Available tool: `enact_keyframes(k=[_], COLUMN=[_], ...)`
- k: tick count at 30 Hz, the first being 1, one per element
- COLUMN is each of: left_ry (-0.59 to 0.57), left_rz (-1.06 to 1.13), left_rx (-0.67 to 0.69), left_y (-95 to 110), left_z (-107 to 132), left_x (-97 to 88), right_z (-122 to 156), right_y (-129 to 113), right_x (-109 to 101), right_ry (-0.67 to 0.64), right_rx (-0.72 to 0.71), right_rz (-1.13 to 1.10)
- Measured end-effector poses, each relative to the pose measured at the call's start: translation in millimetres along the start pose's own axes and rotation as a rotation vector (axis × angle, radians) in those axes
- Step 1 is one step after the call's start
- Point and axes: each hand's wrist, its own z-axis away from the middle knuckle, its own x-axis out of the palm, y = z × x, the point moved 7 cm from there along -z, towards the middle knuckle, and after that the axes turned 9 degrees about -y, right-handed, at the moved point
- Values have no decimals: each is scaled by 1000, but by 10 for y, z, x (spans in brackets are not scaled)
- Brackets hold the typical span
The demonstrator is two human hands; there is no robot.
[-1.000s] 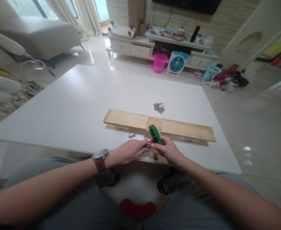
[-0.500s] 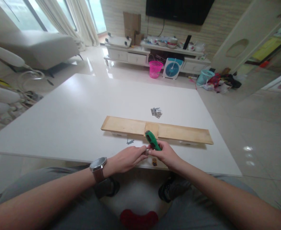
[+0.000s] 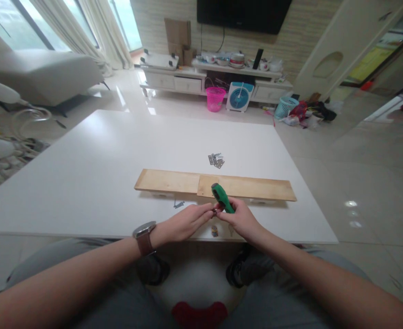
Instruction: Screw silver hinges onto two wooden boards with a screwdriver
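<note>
My right hand (image 3: 243, 218) is closed round a green-handled screwdriver (image 3: 222, 197), its handle tilted up and away from me. My left hand (image 3: 190, 223), with a watch on the wrist, meets it at the fingertips. The left fingers are pinched together near a small shiny metal piece, too small to make out. Just beyond both hands lies a long wooden board (image 3: 167, 181) with a square wooden piece (image 3: 206, 186) at its middle. Several screws (image 3: 179, 204) rest left of the hands. A small yellow cartoon figure (image 3: 214, 230) lies on the table below them.
Farther back on the white table (image 3: 119, 146) is a pile of metal plates and screws (image 3: 216, 161). Beyond the table stand a pink basket (image 3: 215, 99), a blue-and-white fan (image 3: 240, 97) and a low cabinet (image 3: 189, 84). A red object (image 3: 199, 314) shows between my legs.
The view has shifted slightly, so the table and board appear farther left. Both hands stay together at the fingertips, and the screwdriver is still in my right hand.
</note>
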Motion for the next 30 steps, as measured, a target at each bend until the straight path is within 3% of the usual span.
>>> enact_keyframes(k=[6, 11, 16, 30], left_ry=[-48, 28, 35, 112], left_rz=[127, 176, 93, 6], left_rx=[-56, -113, -83, -8], left_y=[-85, -157, -106, -99], left_z=[-36, -22, -25, 55], left_x=[75, 21, 11, 1], right_z=[60, 91, 82, 64], right_y=[56, 102, 145, 217], right_x=[-90, -159, -187, -80], right_ry=[21, 99, 173, 131], right_rx=[30, 48, 79, 169], right_rz=[-28, -68, -151, -285])
